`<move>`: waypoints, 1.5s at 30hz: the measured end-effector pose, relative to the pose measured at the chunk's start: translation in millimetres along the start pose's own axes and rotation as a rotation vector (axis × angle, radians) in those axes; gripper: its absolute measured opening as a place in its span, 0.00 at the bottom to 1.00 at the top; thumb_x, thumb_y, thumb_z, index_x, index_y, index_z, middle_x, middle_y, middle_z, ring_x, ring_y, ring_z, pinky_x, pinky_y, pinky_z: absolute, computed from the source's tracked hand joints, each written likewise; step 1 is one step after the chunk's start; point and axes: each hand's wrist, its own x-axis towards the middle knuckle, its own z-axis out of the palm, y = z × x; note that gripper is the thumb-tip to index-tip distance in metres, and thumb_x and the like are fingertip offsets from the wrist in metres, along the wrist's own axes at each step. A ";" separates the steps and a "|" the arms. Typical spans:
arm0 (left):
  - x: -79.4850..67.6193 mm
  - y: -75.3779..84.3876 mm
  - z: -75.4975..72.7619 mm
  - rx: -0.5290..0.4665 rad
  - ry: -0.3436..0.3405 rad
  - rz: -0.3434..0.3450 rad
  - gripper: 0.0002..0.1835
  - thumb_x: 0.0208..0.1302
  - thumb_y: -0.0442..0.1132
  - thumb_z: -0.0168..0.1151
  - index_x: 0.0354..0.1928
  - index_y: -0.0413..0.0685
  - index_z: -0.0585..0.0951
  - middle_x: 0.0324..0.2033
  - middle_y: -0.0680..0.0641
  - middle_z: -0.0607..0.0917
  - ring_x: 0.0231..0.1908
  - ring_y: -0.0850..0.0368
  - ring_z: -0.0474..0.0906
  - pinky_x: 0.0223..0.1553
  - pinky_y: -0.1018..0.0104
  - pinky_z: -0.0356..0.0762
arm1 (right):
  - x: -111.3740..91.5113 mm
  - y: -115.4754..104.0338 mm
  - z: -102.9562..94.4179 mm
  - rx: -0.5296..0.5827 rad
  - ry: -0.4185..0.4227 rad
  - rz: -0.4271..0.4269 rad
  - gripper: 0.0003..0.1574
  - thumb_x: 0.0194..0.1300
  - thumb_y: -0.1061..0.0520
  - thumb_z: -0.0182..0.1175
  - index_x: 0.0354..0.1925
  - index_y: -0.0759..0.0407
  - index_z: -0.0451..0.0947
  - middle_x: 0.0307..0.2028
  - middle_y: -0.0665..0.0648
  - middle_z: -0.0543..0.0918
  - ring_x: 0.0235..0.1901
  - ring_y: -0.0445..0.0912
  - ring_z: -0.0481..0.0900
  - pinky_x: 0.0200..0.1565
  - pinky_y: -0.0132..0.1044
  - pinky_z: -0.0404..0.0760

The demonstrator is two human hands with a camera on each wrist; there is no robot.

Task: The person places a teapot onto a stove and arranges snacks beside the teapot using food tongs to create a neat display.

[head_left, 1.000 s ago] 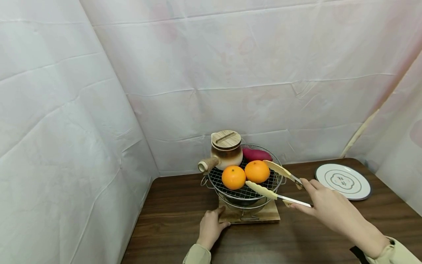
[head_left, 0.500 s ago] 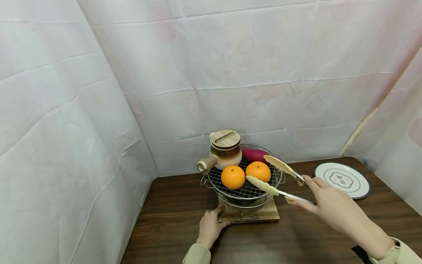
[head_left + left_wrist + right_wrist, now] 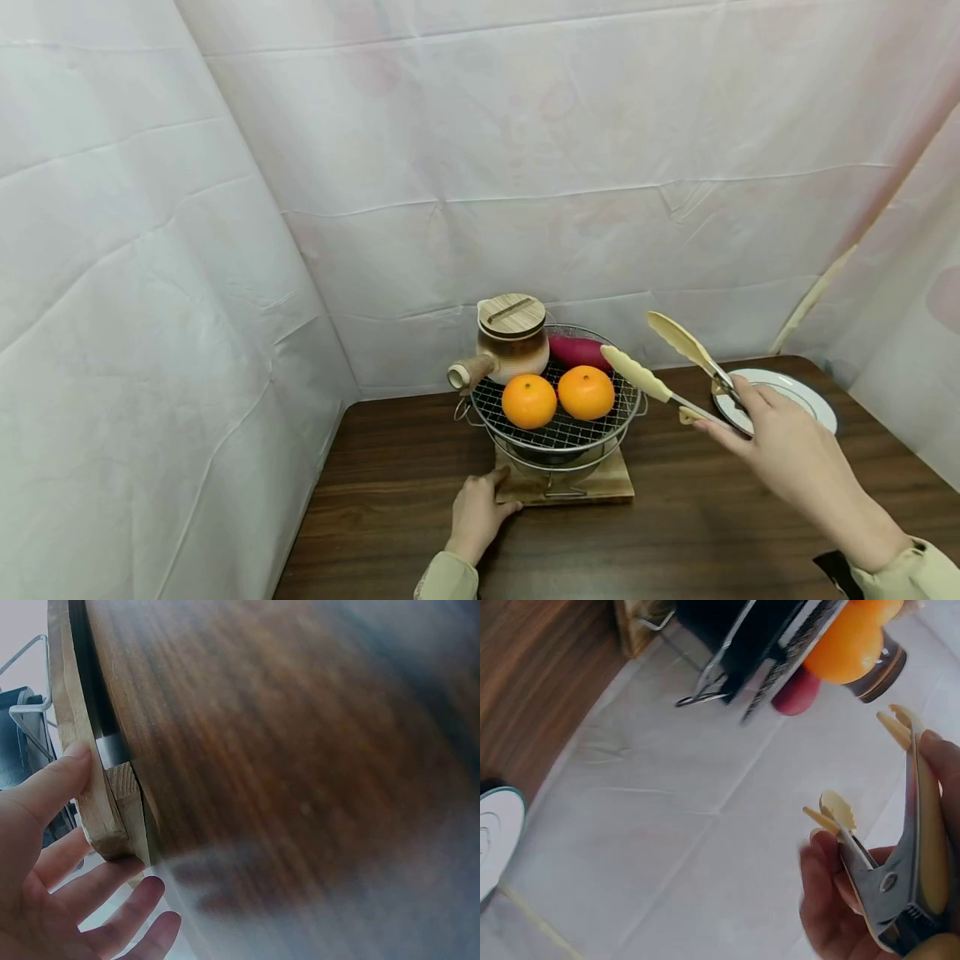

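My right hand (image 3: 798, 446) grips a pair of tongs (image 3: 889, 889) with cream tips and metal arms. The tongs' tips are spread apart with nothing between them, raised to the right of the grill. My left hand (image 3: 476, 512) holds the front left corner of the wooden board (image 3: 600, 483), thumb on one edge and fingers at another, as the left wrist view shows. On that board stands a round tabletop grill with a wire mesh (image 3: 566, 433). Two oranges (image 3: 529, 402) sit side by side on the mesh. A purple sweet potato (image 3: 579, 351) lies behind them.
A brown and cream teapot (image 3: 513, 350) with a wooden lid stands on the mesh's left part, its side handle pointing front left. Partly behind my right hand, a white plate (image 3: 813, 402) lies on the dark wooden table (image 3: 390, 500). Pale cloth hangs behind and at both sides.
My right hand has carried the tongs up and to the right, away from the right orange, and their tips now stand clear of it. My left hand stays on the board.
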 end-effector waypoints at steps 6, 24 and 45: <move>-0.8 0.1 0.2 -0.003 -0.007 -0.005 0.30 0.42 0.51 0.78 0.52 0.53 0.84 0.44 0.47 0.89 0.38 0.46 0.84 0.33 0.55 0.81 | 1.2 16.4 14.1 0.007 0.045 0.011 0.48 0.58 0.36 0.64 0.55 0.77 0.71 0.48 0.80 0.77 0.47 0.73 0.73 0.52 0.61 0.65; -0.7 -0.1 0.1 0.006 -0.012 -0.005 0.30 0.42 0.51 0.78 0.52 0.54 0.84 0.44 0.47 0.89 0.37 0.47 0.83 0.33 0.55 0.80 | 0.7 50.8 67.9 -0.013 0.044 0.164 0.50 0.56 0.32 0.63 0.42 0.82 0.70 0.30 0.81 0.75 0.33 0.77 0.70 0.37 0.64 0.65; -1.2 3.3 -2.0 0.009 -0.003 -0.003 0.30 0.42 0.49 0.78 0.52 0.54 0.84 0.45 0.46 0.88 0.38 0.46 0.83 0.33 0.54 0.80 | -6.0 63.7 126.5 -0.035 -0.027 0.251 0.52 0.56 0.31 0.62 0.37 0.84 0.69 0.31 0.85 0.73 0.32 0.77 0.69 0.32 0.62 0.67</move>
